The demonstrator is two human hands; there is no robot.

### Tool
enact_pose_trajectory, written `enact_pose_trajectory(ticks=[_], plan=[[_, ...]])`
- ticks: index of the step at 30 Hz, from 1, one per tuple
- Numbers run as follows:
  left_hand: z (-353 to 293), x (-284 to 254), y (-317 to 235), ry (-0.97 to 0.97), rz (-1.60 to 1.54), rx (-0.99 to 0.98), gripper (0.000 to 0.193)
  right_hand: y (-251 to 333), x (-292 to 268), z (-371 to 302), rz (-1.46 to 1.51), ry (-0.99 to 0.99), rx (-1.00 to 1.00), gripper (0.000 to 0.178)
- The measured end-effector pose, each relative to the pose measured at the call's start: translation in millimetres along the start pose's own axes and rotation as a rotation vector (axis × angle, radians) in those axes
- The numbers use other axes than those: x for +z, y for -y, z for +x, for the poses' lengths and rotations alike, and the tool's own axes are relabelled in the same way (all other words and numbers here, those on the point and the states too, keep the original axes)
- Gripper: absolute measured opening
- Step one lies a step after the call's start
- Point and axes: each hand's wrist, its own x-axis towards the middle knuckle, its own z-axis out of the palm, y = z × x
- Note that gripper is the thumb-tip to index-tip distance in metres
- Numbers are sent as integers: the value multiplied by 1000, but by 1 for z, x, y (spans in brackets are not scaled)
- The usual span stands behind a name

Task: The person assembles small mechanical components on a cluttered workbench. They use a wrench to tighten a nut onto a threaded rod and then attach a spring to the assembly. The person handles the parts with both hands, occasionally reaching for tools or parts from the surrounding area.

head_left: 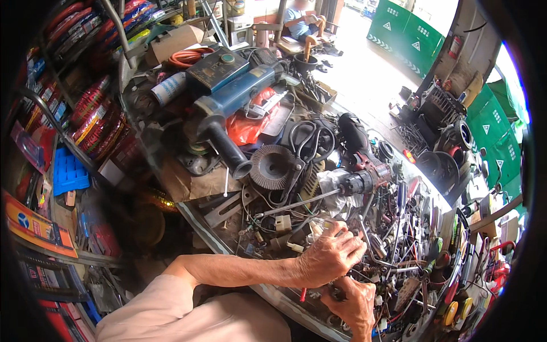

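Progress: I judge it mid-handling, nothing visibly finished, remainder unclear | Thing: small dark rounded piece, perhaps metal (338,293), in the bare right hand (354,303), just below the bare left hand (329,259), by the tool-cluttered, grey-edged surface (205,228) | Axis: mostly hidden, direction untellable | Hands: right closed round it; left fingers curled, contents hidden

Green panels (403,37) beside glaring, sunlit floor (360,68).
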Motion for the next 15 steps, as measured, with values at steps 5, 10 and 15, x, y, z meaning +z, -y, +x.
enact_pose_trajectory(ticks=[5,10,15], plan=[[1,-6,2,3,-98,14,43,-22,7,-9,-71,-24,-21,25],[4,-8,6,1,-3,-55,38,-23,-4,0,-69,49,-60,33],[11,-15,12,63,25,-140,39,-23,-8,-4,-86,-167,-30,25]])
